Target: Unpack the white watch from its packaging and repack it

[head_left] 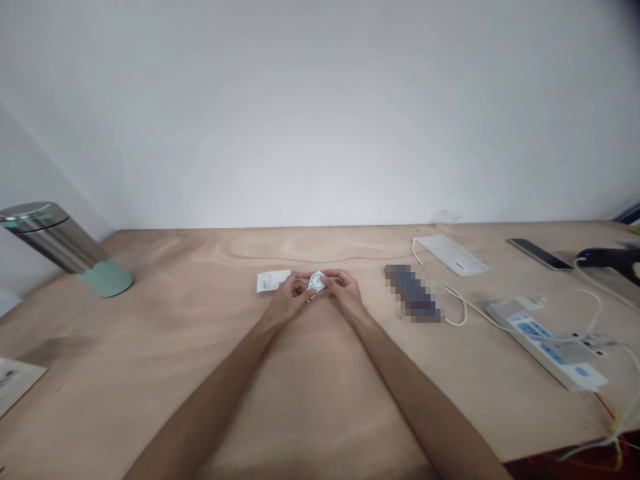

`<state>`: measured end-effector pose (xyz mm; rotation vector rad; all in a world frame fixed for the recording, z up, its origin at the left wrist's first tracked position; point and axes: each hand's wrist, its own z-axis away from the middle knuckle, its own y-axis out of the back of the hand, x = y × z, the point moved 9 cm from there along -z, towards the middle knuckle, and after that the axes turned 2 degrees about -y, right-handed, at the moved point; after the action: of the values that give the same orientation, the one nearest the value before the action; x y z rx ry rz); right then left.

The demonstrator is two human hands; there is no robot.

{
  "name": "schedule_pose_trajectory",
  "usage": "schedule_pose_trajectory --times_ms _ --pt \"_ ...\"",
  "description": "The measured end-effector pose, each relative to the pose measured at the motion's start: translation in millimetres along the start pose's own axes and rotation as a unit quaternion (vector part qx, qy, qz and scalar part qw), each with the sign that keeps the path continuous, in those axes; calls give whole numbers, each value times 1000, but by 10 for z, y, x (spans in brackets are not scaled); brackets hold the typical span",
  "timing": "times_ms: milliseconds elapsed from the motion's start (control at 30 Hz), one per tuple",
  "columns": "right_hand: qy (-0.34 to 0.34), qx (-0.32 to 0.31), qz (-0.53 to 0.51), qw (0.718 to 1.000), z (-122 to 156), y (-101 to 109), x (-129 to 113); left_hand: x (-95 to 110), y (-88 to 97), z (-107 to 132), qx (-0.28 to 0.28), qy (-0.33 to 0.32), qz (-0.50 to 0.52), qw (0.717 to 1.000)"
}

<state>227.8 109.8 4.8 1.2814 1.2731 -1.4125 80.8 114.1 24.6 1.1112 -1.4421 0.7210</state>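
Observation:
A small white round object with a thin dark ring on its face (317, 281) is held between both hands at the middle of the table. My left hand (289, 293) grips its left side, thumb at the lower edge. On its right side, my right hand (345, 291) has its thumb on the face and its fingers curled behind. A short white piece sticks out at the bottom near the left thumb; its kind is too small to make out. Just behind my left hand lies a flat white packet (273, 280) with small print, partly covered by the fingers.
A steel and mint-green tumbler (90, 257) stands at the left, with a paper (19, 381) nearer the edge. To the right are a pixelated dark object (413, 293), a white power bank-like slab (450, 255), a phone (540, 254) and a power strip (545, 347) with trailing cables.

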Motion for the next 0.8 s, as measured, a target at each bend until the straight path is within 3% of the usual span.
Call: schedule_pose_trajectory --times_ms 333,800 --pt "-15 -86 -35 996 19 -114 51 -4 -15 6 -2 9 -51 999" --pt "-26 -53 -28 998 -17 -80 84 -89 -1 13 0 38 7 999"
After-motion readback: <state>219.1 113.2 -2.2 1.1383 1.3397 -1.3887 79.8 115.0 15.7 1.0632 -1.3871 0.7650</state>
